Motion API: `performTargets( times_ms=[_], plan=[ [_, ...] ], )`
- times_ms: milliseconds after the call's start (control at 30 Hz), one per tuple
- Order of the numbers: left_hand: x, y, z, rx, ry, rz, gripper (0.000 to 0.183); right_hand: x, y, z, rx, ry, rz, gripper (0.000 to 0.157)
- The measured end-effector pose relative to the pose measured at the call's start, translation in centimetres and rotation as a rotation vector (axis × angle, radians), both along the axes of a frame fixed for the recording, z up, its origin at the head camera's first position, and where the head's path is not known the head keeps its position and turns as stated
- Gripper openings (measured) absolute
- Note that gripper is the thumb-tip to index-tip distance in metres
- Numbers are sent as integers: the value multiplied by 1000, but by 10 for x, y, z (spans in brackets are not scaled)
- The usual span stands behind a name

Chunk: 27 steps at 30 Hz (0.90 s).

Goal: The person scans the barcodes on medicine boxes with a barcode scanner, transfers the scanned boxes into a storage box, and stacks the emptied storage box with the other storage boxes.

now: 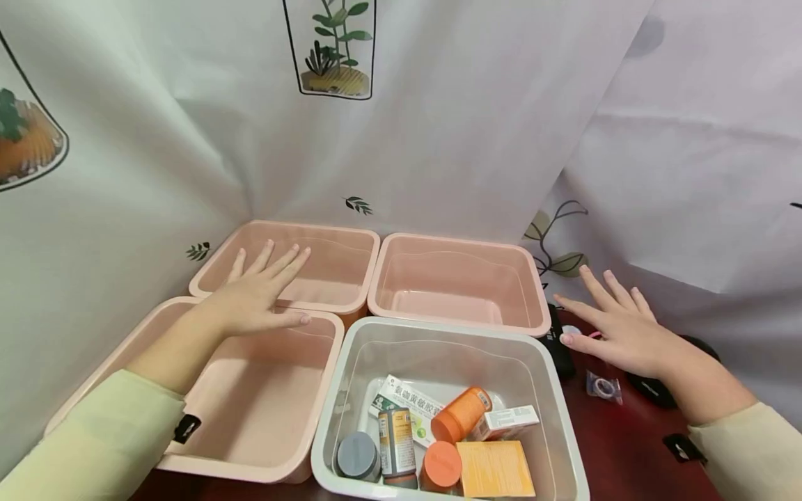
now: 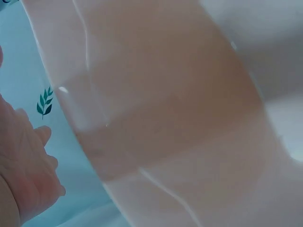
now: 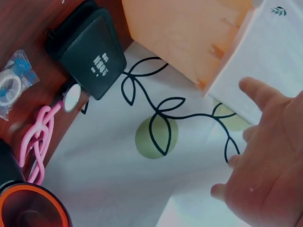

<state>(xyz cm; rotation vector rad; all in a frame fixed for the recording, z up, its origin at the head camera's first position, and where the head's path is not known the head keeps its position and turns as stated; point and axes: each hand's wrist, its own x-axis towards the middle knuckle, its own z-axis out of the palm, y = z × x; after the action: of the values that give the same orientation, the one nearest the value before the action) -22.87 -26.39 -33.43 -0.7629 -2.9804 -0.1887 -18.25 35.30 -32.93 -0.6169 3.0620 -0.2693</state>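
Note:
My left hand (image 1: 253, 299) hovers with fingers spread over the two left pink bins, the back one (image 1: 338, 306) and the front one (image 1: 332, 362); it holds nothing. Out to the right, my right hand (image 1: 626, 334) is raised over the dark red table with its fingers spread, also holding nothing. Between them stands a grey bin (image 1: 564, 410) with medicine packages in it: an orange bottle (image 1: 461, 414), a grey-and-yellow bottle (image 1: 397, 442), a grey-lidded jar (image 1: 358, 456), an orange-capped bottle (image 1: 441, 465), a yellow box (image 1: 497, 470), a small white box (image 1: 509, 421) and a flat white-and-green box (image 1: 410, 403).
Behind the grey bin sits another pink bin (image 1: 539, 285). On the table at right lie a black case (image 3: 90, 52), a pink stethoscope (image 3: 40, 132), a bagged tape roll (image 3: 12, 87) and a dark object with an orange rim (image 3: 61, 208). A patterned white cloth (image 1: 438, 139) hangs behind.

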Motion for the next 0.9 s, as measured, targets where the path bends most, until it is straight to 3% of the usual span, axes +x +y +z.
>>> performTargets(
  times_ms=[433,633,900],
  plan=[
    [3,-1,0,9,3,-4,110,3,3,-13,-62,131,85,90],
    [-1,2,4,-21,26,-33,113,8,1,-20,-92,152,108,90],
    [-5,-2,4,-33,-7,-34,117,9,-8,-24,-82,135,134,86]
  ],
)
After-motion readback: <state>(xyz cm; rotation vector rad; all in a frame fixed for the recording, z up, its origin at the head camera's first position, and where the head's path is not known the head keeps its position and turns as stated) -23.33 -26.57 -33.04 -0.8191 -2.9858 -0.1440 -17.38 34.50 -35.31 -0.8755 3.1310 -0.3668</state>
